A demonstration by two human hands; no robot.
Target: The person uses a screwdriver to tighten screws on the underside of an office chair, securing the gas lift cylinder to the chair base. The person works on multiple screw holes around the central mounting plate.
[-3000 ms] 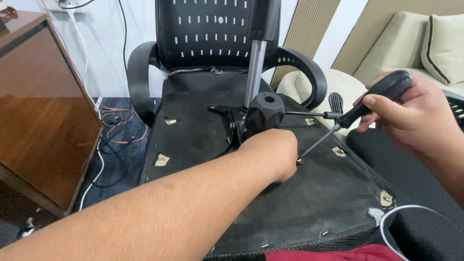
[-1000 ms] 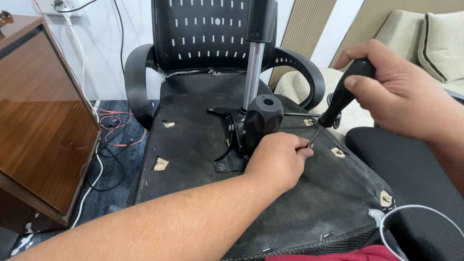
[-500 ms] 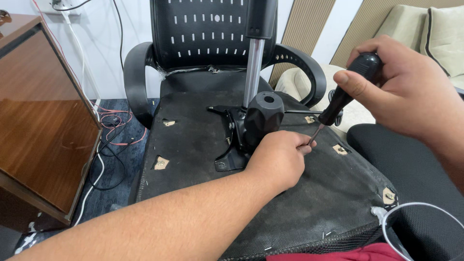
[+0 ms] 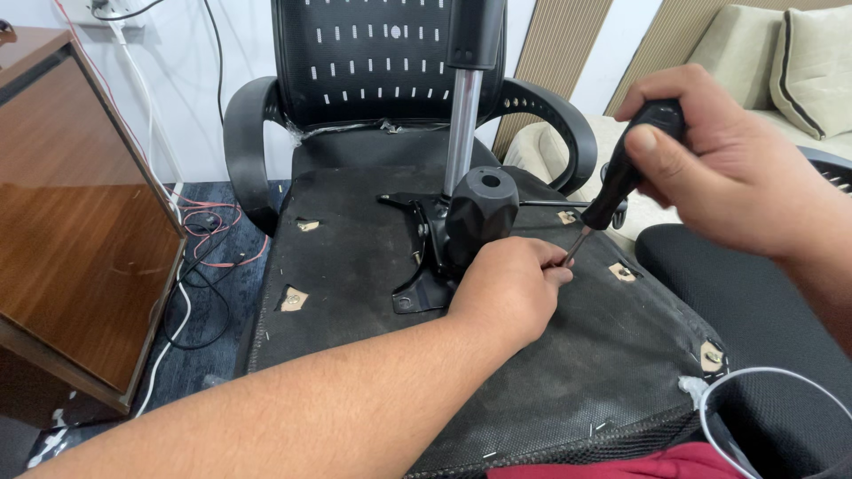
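Note:
An overturned chair seat (image 4: pixel 355 266) covered in black fabric lies in front of me, its black metal mechanism plate (image 4: pixel 426 257) and chrome gas cylinder (image 4: pixel 461 133) pointing up. My left hand (image 4: pixel 510 284) rests on the seat beside the mechanism, fingers pinched at the tip of a screwdriver. My right hand (image 4: pixel 728 168) grips the black handle of that screwdriver (image 4: pixel 621 182), which slants down to the left. The tip is hidden by my left fingers.
A black mesh office chair (image 4: pixel 390 80) stands behind the seat. A brown wooden cabinet (image 4: pixel 80 239) is at the left, with cables (image 4: pixel 204 248) on the floor beside it. A beige sofa with cushions (image 4: pixel 799 62) is at the right, and another black chair seat (image 4: pixel 754 319) lies close by.
My right hand has raised the screwdriver from lying low to a steep slant. My left hand has slid from the mechanism to the screwdriver tip.

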